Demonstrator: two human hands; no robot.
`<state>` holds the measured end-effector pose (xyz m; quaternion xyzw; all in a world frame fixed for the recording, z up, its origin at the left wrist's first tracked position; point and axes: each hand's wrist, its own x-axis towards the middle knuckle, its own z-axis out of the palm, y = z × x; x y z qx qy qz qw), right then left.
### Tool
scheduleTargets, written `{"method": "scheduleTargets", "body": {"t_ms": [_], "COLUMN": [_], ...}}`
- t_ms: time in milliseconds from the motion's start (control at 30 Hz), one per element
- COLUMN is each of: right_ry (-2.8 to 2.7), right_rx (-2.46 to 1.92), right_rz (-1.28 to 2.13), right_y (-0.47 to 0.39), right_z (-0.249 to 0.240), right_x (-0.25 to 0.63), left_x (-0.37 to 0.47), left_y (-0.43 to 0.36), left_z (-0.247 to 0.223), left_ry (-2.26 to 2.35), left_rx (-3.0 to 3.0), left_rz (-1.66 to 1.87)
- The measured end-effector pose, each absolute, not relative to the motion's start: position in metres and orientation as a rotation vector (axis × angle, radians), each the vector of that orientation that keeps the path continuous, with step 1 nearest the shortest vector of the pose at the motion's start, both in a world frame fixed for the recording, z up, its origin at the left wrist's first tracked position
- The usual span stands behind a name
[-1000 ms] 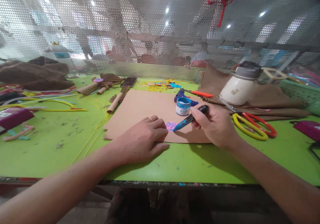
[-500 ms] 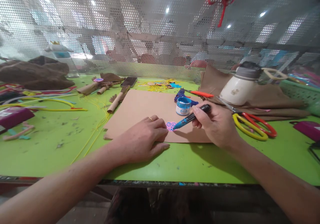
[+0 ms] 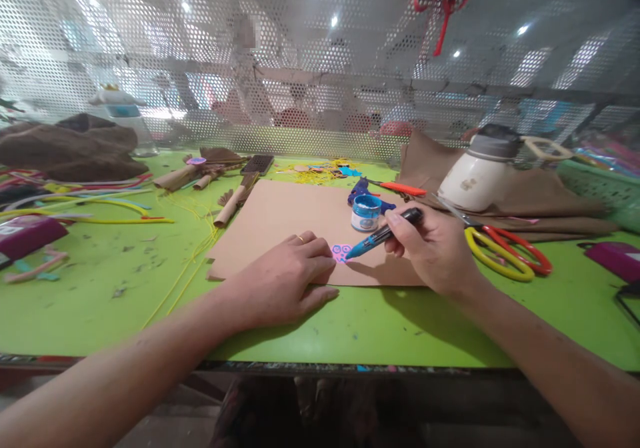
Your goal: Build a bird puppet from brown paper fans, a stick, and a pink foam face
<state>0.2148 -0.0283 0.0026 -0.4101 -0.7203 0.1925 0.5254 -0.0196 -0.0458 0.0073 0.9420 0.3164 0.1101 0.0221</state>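
In my right hand [image 3: 433,248] is a blue marker [image 3: 373,238] with a black end, its tip down on a small pink piece [image 3: 341,253]. Blue rings and marks show on that piece. My left hand [image 3: 295,271] lies flat, palm down, its fingertips at the pink piece's left edge. Under both is a brown sheet of paper or card [image 3: 280,208]. Just behind the marker stands an open jar of blue paint [image 3: 366,213]. A dark blue object [image 3: 357,191], its kind unclear, lies behind the jar.
Scissors [image 3: 505,251] with yellow and red handles lie to the right, before a white bottle [image 3: 475,175] and brown cloth [image 3: 545,201]. Rolled brown paper pieces [image 3: 235,201] and yellow strings [image 3: 197,248] are on the left. A perforated screen [image 3: 310,55] rises behind the green table [image 3: 100,308].
The view has shifted very slightly. Both hands and the marker stay almost where they were, with the tip still on the pink piece.
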Motion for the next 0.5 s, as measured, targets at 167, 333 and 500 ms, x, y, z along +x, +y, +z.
{"method": "scheduleTargets", "body": {"t_ms": [167, 333, 500], "right_ry": [-1.630, -1.550, -1.468], "right_rx": [-0.933, -0.936, -0.932], "right_rz": [0.463, 0.429, 0.437], "right_y": [-0.0284, -0.0267, -0.0218], "right_z": [0.0037, 0.0049, 0.0030], "right_x": [0.2143, 0.2165, 0.2214], "left_x": [-0.0192, -0.0196, -0.0199], "left_y": [-0.0456, -0.0455, -0.0457], "left_z": [0.0082, 0.0074, 0.0064], "left_ry": [1.001, 0.997, 0.988], "left_rx": [2.919, 2.927, 2.937], "left_rz": [0.304, 0.301, 0.322]}}
